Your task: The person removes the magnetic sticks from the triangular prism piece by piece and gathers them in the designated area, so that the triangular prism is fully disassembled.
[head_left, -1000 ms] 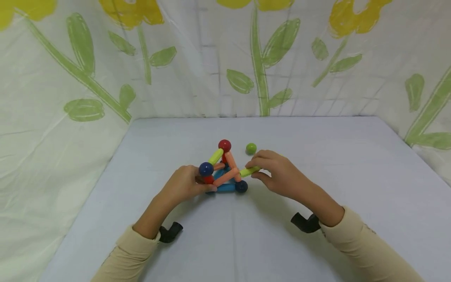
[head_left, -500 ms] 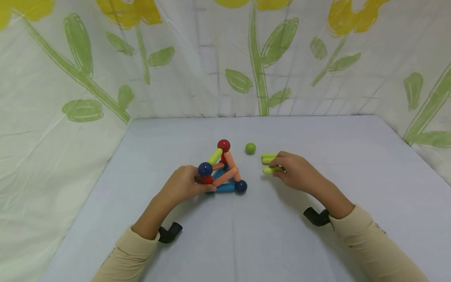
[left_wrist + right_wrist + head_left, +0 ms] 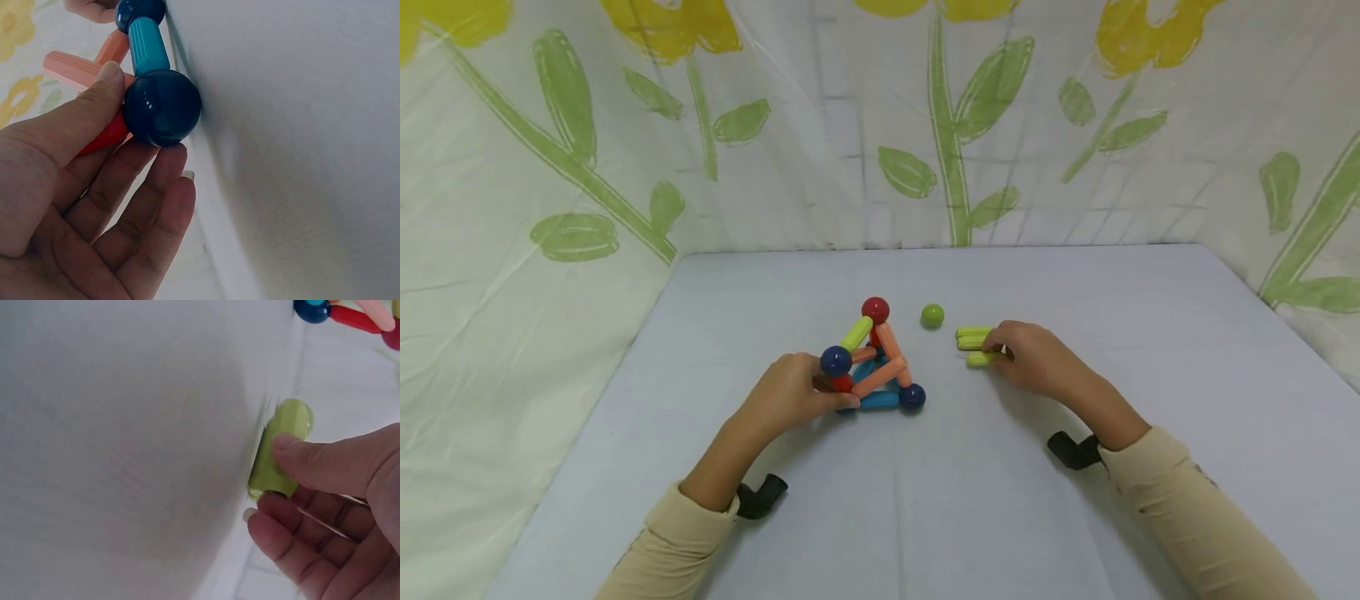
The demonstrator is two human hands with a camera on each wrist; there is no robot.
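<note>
A frame of magnetic rods and balls stands on the table, topped by a red ball (image 3: 876, 310) and a dark blue ball (image 3: 836, 361). My left hand (image 3: 790, 387) holds its left corner. In the left wrist view, thumb and fingers pinch a red rod (image 3: 106, 136) beside a lower blue ball (image 3: 162, 107). Salmon rods (image 3: 880, 377) cross the frame's right side above a blue rod (image 3: 880, 400). My right hand (image 3: 1037, 358) pinches a yellow-green rod (image 3: 980, 359) low at the table, its thumb across the rod (image 3: 269, 469) in the right wrist view.
Two more yellow-green rods (image 3: 972, 342) lie just behind the pinched one, partly covered by the right hand. A small green ball (image 3: 932, 316) sits between them and the frame. The table (image 3: 880, 517) ends at a flower-painted curtain (image 3: 850, 125).
My right hand has drawn back rightward from the frame, taking the yellow-green rod down beside the other two. My left hand keeps its hold on the frame's corner.
</note>
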